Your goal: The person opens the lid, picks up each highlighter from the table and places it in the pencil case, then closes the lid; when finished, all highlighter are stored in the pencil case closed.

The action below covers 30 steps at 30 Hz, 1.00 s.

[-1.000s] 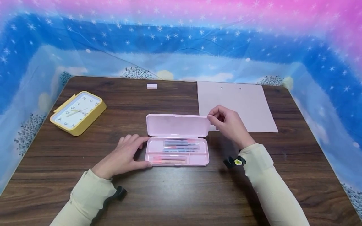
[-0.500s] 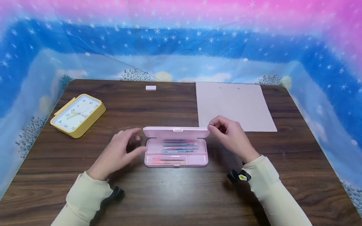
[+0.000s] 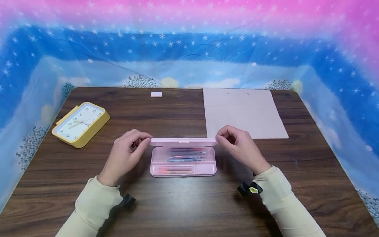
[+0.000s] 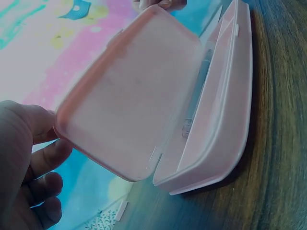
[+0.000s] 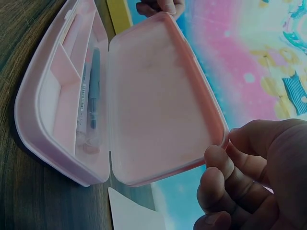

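A pink pencil case (image 3: 206, 169) lies on the table with its lid (image 3: 183, 142) raised, tilted over the back of the tray. My left hand (image 3: 124, 154) pinches the lid's left corner between thumb and index finger; the left wrist view shows this hand (image 4: 29, 163) at the lid's edge with the other fingers loosely bent. At the opposite corner, my right hand (image 3: 241, 148) pinches the lid, its fingers curled in the right wrist view. Several pens (image 3: 186, 154) lie in the rear compartment. Slim pencil-like sticks (image 3: 176, 169) fill the front left one.
A yellow alarm clock (image 3: 81, 125) lies face up at the left. Near the back edge sits a small white eraser-like block (image 3: 156, 94). A pale board with two holes (image 3: 245, 113) lies behind my right hand. A patterned curtain (image 3: 183, 46) surrounds the wooden table (image 3: 183, 214).
The lid has swung forward and down from its upright position. My left hand has left the tray's side and taken the lid's left corner; the right hand has kept its corner, moving down with it.
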Each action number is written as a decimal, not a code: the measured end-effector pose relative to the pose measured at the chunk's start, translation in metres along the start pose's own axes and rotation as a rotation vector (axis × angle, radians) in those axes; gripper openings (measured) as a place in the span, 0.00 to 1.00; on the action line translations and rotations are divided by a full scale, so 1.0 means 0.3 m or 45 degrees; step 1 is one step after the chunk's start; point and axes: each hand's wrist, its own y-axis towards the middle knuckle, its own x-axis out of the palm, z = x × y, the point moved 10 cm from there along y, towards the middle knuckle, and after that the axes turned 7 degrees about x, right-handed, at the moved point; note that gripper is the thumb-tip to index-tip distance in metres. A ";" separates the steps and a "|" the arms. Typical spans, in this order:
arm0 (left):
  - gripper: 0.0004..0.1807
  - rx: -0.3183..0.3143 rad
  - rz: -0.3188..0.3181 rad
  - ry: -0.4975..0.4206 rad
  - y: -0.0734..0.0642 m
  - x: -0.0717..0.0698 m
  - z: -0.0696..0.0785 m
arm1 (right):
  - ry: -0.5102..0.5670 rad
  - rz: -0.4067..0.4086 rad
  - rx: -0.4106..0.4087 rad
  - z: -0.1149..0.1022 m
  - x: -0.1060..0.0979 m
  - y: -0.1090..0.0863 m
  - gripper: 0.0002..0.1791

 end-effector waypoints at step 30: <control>0.07 0.060 -0.298 -0.067 -0.161 0.135 0.006 | -0.071 -0.200 0.006 0.116 0.167 -0.107 0.06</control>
